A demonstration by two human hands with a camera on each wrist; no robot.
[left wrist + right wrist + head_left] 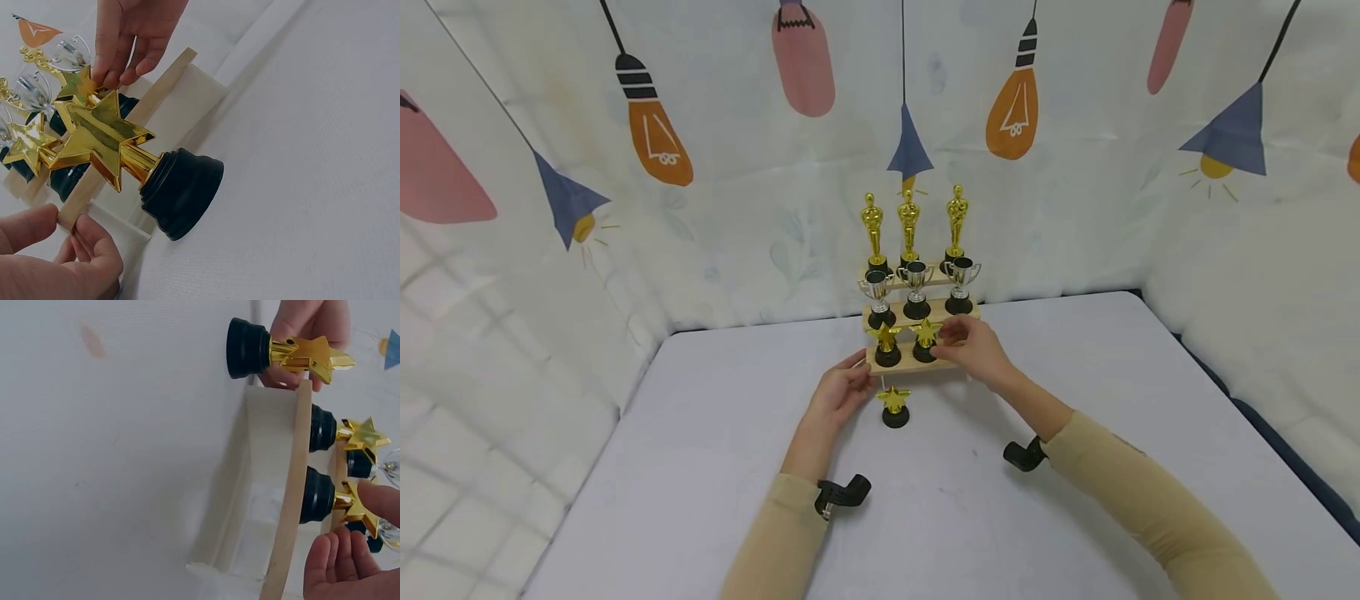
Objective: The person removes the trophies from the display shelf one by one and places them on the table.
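Wooden stand [938, 317] near the desk's [737, 442] far edge. Left hand [842, 390] fingers pinch front step's [913, 367] left end; right hand [977, 348] fingers grasp right star trophy [925, 335] on it. Looks nearly filled: gold figures [909, 227] top, silver cups [916, 292] middle, two stars front. Left: loose star [894, 407] on desk, before front step's left end.

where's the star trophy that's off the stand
In the head view, that star trophy stands on the table in front of the stand, right of the left hand.
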